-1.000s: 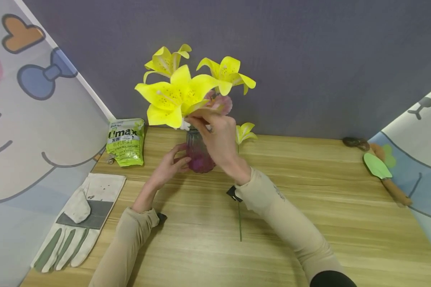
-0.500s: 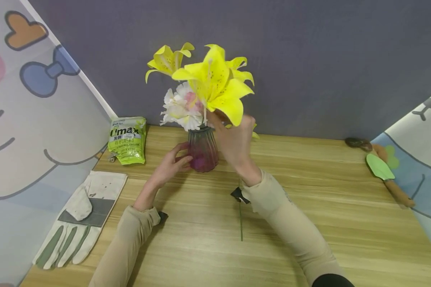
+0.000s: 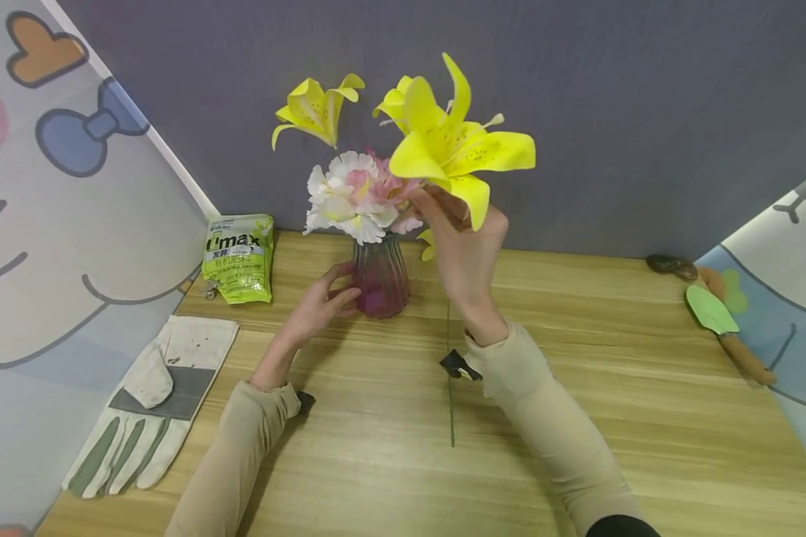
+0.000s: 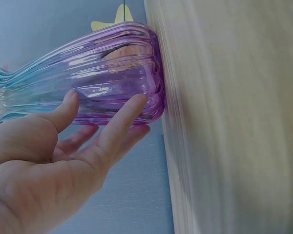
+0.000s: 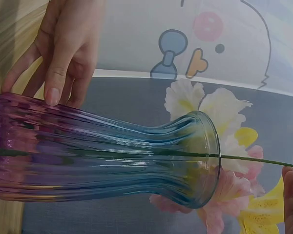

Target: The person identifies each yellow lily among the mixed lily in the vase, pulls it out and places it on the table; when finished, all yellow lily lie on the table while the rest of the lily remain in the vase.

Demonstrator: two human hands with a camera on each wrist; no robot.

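My right hand [image 3: 466, 253] pinches the stem of a yellow lily [image 3: 457, 149] just below its bloom, up and right of the glass vase [image 3: 381, 280]. In the right wrist view the green stem [image 5: 254, 159] crosses the vase's rim and shows through the glass. My left hand [image 3: 319, 309] touches the lower left side of the ribbed vase, which shades from purple to blue. The left wrist view shows its thumb and fingers extended against the glass. White and pink flowers [image 3: 356, 194] stand in the vase, with another yellow lily [image 3: 316, 108] higher at the left.
Another lily [image 3: 428, 246] lies on the table [image 3: 376, 462], its stem running toward the front. A green fertilizer bag [image 3: 238, 259] and work gloves [image 3: 154, 403] are at the left. A green-bladed trowel [image 3: 712, 309] lies at the far right, before the grey wall.
My right hand has carried the lily to the right across the vase's top, and its bloom has turned to face right. The white flowers came into sight. My left hand stays on the vase.
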